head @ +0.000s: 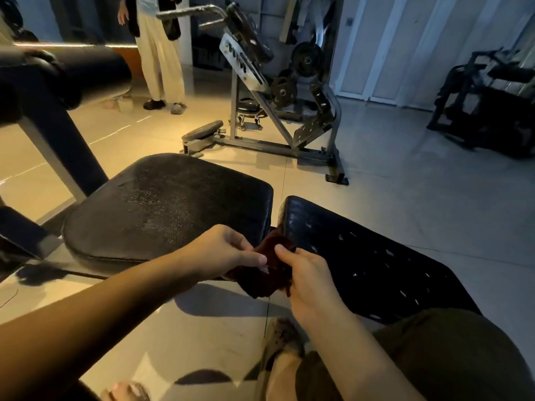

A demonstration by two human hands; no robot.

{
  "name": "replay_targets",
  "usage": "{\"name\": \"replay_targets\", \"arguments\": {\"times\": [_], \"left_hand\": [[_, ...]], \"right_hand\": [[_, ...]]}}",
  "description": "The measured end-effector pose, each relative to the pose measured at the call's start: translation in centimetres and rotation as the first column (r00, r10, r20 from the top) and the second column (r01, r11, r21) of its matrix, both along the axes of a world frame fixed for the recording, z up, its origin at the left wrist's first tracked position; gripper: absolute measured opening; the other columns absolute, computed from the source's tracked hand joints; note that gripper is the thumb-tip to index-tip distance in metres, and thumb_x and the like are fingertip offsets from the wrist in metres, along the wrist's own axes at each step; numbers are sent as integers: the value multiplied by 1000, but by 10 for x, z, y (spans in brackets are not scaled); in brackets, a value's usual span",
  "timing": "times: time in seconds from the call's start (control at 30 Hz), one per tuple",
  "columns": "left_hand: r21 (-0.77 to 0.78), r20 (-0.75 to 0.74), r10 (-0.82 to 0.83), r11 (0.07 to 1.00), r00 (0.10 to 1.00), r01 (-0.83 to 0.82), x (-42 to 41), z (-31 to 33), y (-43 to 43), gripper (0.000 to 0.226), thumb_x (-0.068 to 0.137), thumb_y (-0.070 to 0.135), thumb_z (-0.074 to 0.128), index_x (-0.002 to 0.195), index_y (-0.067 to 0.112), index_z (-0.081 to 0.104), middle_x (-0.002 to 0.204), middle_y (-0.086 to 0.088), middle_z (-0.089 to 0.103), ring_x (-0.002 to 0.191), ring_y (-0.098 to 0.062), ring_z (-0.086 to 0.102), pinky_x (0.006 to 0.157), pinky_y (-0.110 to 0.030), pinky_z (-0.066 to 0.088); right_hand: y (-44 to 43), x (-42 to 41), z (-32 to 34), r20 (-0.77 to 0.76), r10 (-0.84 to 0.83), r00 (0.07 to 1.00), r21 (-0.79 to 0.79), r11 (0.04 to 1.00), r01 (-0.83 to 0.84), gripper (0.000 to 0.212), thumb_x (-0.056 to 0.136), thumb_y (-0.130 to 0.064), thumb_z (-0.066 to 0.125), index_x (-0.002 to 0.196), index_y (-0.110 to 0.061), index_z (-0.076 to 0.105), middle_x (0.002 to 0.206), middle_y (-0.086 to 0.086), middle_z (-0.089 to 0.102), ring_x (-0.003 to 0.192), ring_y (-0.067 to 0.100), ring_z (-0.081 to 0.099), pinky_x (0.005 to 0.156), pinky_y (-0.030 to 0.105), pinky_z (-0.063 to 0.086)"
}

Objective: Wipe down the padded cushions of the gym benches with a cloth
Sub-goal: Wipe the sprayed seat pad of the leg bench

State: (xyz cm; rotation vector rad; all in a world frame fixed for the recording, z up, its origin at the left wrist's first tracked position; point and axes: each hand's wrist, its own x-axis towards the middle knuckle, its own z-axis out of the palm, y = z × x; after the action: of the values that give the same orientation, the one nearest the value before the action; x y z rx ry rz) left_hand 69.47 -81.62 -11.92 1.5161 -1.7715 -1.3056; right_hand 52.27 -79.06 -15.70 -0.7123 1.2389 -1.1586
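A dark red cloth (pixel 267 269) hangs bunched between both hands, just in front of the gap between two black bench cushions. My left hand (pixel 223 250) pinches its left side with thumb and fingers. My right hand (pixel 304 273) grips its right side, thumb on top. The seat cushion (pixel 162 209) lies to the left, its worn top facing up. The longer cushion (pixel 362 256), cracked and flecked with white, runs off to the right. Part of the cloth touches the near end of the long cushion.
A black padded roller (pixel 86 70) on a frame stands at the upper left. A grey weight machine (pixel 275 91) with plates stands beyond the bench, and another dark machine (pixel 489 105) at the far right. A person (pixel 159 53) stands at the back. My knee and sandalled feet are below.
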Motion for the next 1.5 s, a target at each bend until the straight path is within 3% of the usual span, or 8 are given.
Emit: {"name": "replay_targets", "arguments": {"times": [0.4,0.5,0.57,0.73,0.9,1.13,1.27,1.5], "left_hand": [[-22,282,-210,974,936,225,-33,-48,16,15,85,32,80,85,18,75,71,6,72,65,0,69,53,-13,46],[-34,430,-317,930,846,366,-33,-52,15,22,81,42,82,86,21,76,81,7,71,76,-6,67,64,-25,53],[-125,546,-278,906,791,405,-33,-54,12,27,81,49,81,91,25,75,89,8,70,82,-7,66,76,-33,59],[-372,679,-69,826,731,423,-46,-67,-1,36,86,48,76,110,22,70,94,9,66,85,-10,65,81,-35,59],[-569,705,128,689,697,449,-62,-71,-33,32,85,55,72,94,24,73,88,6,71,83,-16,65,73,-33,53],[-596,752,228,635,619,491,-65,-91,-61,47,82,71,65,102,30,77,87,6,69,89,-18,59,81,-36,44],[-586,736,195,663,649,466,-65,-95,-68,46,84,69,65,96,27,79,84,5,71,88,-18,60,81,-37,46],[-584,747,179,636,641,504,-60,-99,-78,52,83,77,57,85,29,77,76,9,68,83,-16,58,79,-34,40]], "right_hand": [[54,3,-25,-176,-236,956,76,965,252,12,97,-26,68,104,-17,70,95,6,74,88,21,71,68,32,57],[65,-2,-44,-150,-328,933,204,913,354,19,97,-24,68,113,-15,66,100,8,72,91,25,71,74,40,60],[70,-7,-56,-114,-419,901,288,854,433,28,95,-24,70,121,-17,61,105,10,70,94,29,69,77,46,60],[60,-15,-74,-94,-533,841,338,777,530,34,94,-20,72,122,-10,57,94,7,63,78,21,61,58,32,48],[40,-18,-110,-70,-607,792,303,743,597,14,94,-21,72,104,-19,61,99,8,67,88,25,67,55,33,49],[13,-33,-128,-97,-743,662,215,634,743,15,96,-25,69,107,-23,60,115,9,67,108,30,66,87,54,60],[1,-31,-132,-113,-772,625,156,608,779,5,96,-23,69,97,-20,64,104,7,71,97,26,70,69,39,61],[-8,29,-131,-90,-650,755,98,748,656,11,98,-26,66,108,-22,67,100,-2,71,94,14,68,62,18,56]]}}
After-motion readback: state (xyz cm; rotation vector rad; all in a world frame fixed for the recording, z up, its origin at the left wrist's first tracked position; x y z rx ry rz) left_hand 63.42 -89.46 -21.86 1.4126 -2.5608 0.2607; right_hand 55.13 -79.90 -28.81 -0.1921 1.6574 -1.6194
